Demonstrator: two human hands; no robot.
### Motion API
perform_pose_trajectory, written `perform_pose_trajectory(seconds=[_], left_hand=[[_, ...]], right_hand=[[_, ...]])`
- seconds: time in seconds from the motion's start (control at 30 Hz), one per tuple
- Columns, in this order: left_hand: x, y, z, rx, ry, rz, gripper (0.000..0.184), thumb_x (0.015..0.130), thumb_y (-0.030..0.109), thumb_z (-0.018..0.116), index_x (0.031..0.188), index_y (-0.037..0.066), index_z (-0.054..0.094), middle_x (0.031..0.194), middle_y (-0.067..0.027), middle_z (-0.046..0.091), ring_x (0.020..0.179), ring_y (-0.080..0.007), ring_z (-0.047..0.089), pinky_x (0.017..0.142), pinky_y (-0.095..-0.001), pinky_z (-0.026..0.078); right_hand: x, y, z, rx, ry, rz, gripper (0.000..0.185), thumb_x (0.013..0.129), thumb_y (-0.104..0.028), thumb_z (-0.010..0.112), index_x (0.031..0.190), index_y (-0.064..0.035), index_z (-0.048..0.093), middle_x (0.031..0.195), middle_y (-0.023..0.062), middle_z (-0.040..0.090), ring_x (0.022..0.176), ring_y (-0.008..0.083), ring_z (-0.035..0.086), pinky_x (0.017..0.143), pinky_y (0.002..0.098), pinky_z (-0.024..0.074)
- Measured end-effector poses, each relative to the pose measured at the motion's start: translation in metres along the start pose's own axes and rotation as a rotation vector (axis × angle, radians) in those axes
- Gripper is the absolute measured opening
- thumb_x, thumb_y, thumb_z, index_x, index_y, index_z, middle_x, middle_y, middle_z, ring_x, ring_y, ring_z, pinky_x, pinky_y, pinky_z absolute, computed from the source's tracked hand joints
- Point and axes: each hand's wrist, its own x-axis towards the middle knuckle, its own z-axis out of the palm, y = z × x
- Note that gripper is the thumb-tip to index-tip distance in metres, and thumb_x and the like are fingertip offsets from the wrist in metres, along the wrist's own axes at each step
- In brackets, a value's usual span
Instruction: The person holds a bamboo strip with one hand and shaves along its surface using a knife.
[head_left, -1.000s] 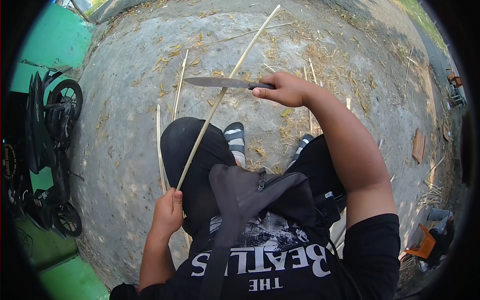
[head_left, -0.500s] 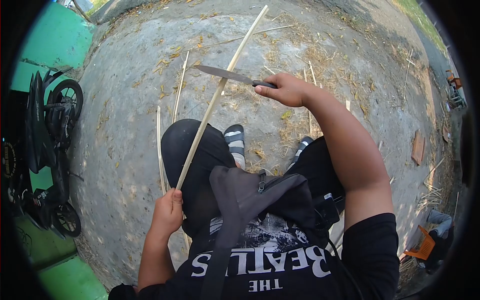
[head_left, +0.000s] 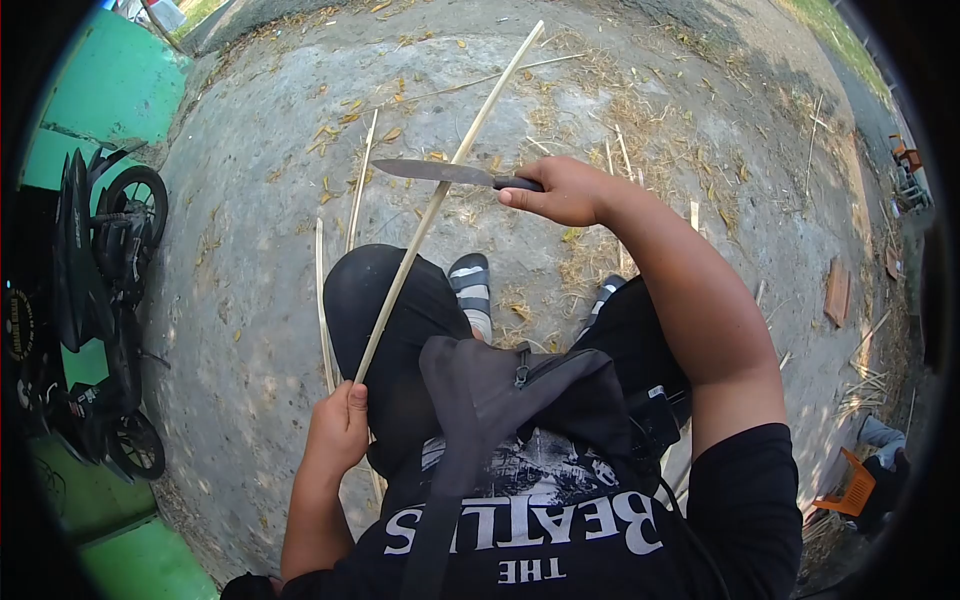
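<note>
A long pale wooden strip [head_left: 408, 262] slants from lower left to upper right across my bent knee. My left hand [head_left: 338, 428] is closed around its lower end, with the thumb on top. In my right hand [head_left: 556, 190] is the dark handle of a long knife [head_left: 432, 171]. The blade points left and lies across the strip, a bit above its middle. The upper end of the strip sticks out beyond the blade over the ground.
More pale strips [head_left: 361, 182] lie on the grey ground [head_left: 240, 250], among dry leaves and shavings. Motorcycles [head_left: 130, 220] stand at the left. At the right are a brown block [head_left: 837, 292], a pile of strips and a person near an orange chair [head_left: 850, 486].
The knife first moved up and tilted along the strip, then came back down towards me, its blade now nearly level. The strip's upper end has shifted slightly. Both hands keep their hold.
</note>
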Motion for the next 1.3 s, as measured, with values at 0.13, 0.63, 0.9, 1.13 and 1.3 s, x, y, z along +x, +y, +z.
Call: perform_pose_trajectory(seconds=[0.13,0.63,0.9,1.13,1.3], left_hand=[[-0.001,-0.004,0.004,0.014,0.037,0.026,0.055,0.112,0.043,0.045,0.081,-0.002,0.05,0.064,-0.0246,0.052,0.061,-0.0483,0.055,0.056,-0.048,0.042],[0.004,-0.001,-0.008,0.121,0.01,0.062,0.057,0.113,0.045,0.043,0.082,-0.002,0.054,0.065,-0.0192,0.055,0.06,-0.0364,0.057,0.058,-0.0444,0.043],[0.006,-0.005,-0.003,-0.01,-0.005,0.053,0.057,0.112,0.045,0.047,0.079,-0.002,0.052,0.064,-0.0207,0.055,0.058,-0.0394,0.058,0.057,-0.0449,0.044],[0.006,-0.007,-0.006,-0.011,-0.019,0.049,0.057,0.112,0.044,0.047,0.08,-0.002,0.055,0.063,-0.0179,0.056,0.058,-0.0341,0.059,0.058,-0.0424,0.045],[0.006,-0.009,-0.008,-0.045,-0.053,0.015,0.057,0.112,0.045,0.047,0.081,-0.001,0.056,0.063,-0.0162,0.056,0.059,-0.0294,0.059,0.059,-0.0408,0.046]], right_hand=[[0.0,0.009,-0.013,0.031,-0.027,0.031,0.072,0.1,-0.068,0.055,0.109,0.0005,0.073,0.091,0.0208,0.072,0.087,0.0361,0.07,0.08,0.0457,0.0536],[0.007,0.031,-0.032,0.012,0.137,0.183,0.075,0.099,-0.069,0.054,0.111,0.0029,0.074,0.093,0.0226,0.072,0.091,0.0354,0.071,0.08,0.0466,0.0535],[-0.009,-0.006,-0.008,0.043,-0.073,0.02,0.077,0.099,-0.071,0.053,0.121,-0.0006,0.073,0.106,0.0232,0.073,0.106,0.0371,0.07,0.089,0.0486,0.0541],[-0.008,-0.007,-0.016,0.06,-0.026,0.033,0.073,0.098,-0.07,0.056,0.108,-0.0002,0.075,0.086,0.0197,0.072,0.089,0.0342,0.072,0.079,0.0462,0.0533],[-0.001,-0.004,-0.005,0.027,-0.035,-0.055,0.069,0.099,-0.068,0.058,0.103,-0.0007,0.074,0.078,0.0147,0.067,0.078,0.0284,0.066,0.071,0.0431,0.0502]])
